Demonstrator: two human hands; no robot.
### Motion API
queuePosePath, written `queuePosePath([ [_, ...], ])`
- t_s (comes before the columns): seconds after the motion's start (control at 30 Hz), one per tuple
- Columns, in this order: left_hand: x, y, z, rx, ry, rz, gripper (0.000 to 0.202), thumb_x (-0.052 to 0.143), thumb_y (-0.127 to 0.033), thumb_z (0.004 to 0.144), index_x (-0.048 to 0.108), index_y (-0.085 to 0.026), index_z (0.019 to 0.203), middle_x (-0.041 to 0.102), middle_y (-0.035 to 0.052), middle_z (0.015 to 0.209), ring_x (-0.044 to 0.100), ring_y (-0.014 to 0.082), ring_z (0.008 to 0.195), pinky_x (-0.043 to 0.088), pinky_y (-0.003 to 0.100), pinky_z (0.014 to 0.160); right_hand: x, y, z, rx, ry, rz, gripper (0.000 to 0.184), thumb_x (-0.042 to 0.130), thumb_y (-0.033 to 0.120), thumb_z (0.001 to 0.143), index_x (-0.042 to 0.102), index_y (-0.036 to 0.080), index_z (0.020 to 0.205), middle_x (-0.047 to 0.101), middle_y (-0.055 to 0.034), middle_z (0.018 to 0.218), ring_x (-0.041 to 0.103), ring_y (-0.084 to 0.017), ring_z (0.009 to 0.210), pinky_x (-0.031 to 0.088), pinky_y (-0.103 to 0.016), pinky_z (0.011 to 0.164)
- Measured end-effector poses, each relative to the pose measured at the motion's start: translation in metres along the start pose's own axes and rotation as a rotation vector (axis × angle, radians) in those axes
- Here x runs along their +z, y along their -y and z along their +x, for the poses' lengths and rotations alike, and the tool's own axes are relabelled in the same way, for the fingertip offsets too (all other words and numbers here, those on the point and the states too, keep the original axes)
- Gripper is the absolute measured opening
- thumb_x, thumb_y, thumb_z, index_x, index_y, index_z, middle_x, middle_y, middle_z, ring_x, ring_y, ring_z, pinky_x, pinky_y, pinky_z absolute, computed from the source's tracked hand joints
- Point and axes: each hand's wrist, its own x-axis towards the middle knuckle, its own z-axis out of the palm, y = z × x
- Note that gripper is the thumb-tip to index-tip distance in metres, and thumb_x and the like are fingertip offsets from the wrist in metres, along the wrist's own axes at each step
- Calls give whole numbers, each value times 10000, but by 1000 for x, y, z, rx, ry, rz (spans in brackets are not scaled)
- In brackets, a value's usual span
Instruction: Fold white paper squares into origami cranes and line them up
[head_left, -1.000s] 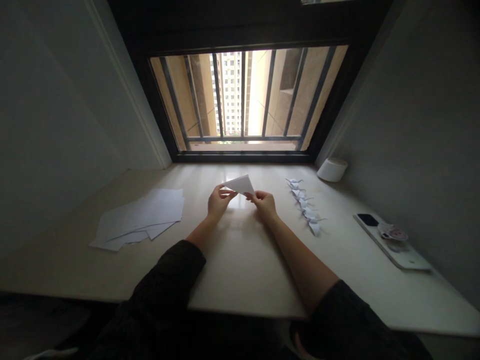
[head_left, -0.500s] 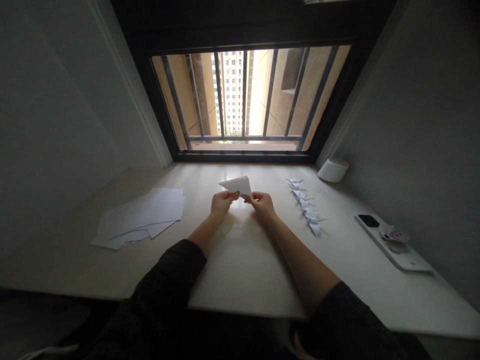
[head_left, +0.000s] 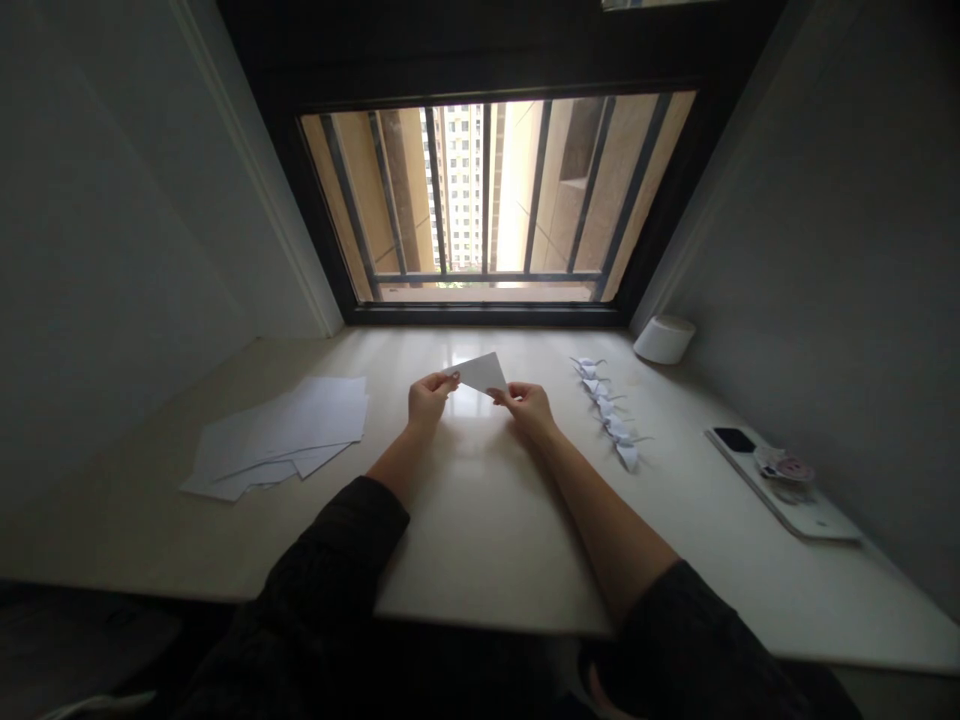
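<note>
I hold a white folded paper triangle (head_left: 480,372) up over the middle of the pale desk (head_left: 480,520). My left hand (head_left: 427,398) pinches its left corner and my right hand (head_left: 528,405) pinches its lower right corner. Both hands are closed on the paper, a little above the desk surface. Dark sleeves cover my forearms near the desk's front edge.
A loose stack of white sheets (head_left: 281,435) lies at the left. A row of small folded paper cranes (head_left: 609,412) runs along the right. Further right are a white round container (head_left: 664,338) and a white tablet (head_left: 784,482) with a phone on it. A barred window (head_left: 491,195) faces me.
My left hand has slid left along the paper's edge to its left corner. The triangle has tipped slightly flatter; the right hand stays put.
</note>
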Motion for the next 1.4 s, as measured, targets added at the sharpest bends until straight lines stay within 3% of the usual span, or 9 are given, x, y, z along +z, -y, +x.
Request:
queuePosePath([
  [0.23,-1,1,1,108,7,92,319,684,-480,640,642,-164,630,654,33,660,560,138,619,404,252,590,-8,-3,2,15,-3,-50,346,637,518,687,712,185,633,697,-41,632,608,-179,579,408,-268,590],
  [0.43,-8,3,7,127,-6,60,356,724,-487,586,691,-166,737,677,46,711,597,151,664,427,254,615,-14,-4,1,7,-33,-102,360,619,526,692,703,185,608,691,-41,611,595,-173,560,394,-263,574],
  [0.63,-9,4,9,59,14,40,371,725,-512,578,659,-161,678,653,40,673,562,133,620,406,244,575,-15,-5,2,-3,-45,-107,364,614,529,697,703,185,614,688,-43,611,593,-174,565,383,-262,566],
  [0.83,-10,2,10,-85,47,-53,422,707,-569,563,584,-171,626,669,63,751,608,169,754,428,263,644,-13,-4,2,12,-33,-82,358,623,523,694,702,183,617,689,-39,607,598,-172,560,392,-260,567],
  [1.03,-10,3,9,-130,56,-105,407,691,-551,591,554,-168,615,650,57,743,601,160,759,433,257,655,-10,-7,3,19,-14,-37,346,635,521,684,709,187,629,697,-47,628,610,-180,576,416,-265,579],
  [1.23,-7,9,8,-28,-16,-17,410,627,-576,658,575,-169,642,644,63,729,589,165,719,420,252,598,-3,-10,4,40,10,-2,338,633,509,691,708,184,636,692,-42,625,613,-176,584,422,-260,579],
  [1.4,-9,7,5,174,-134,289,318,560,-518,762,616,-205,753,655,38,799,585,173,757,420,269,653,-1,-4,0,29,23,-4,339,628,506,700,706,182,641,694,-45,638,603,-173,578,415,-260,570],
])
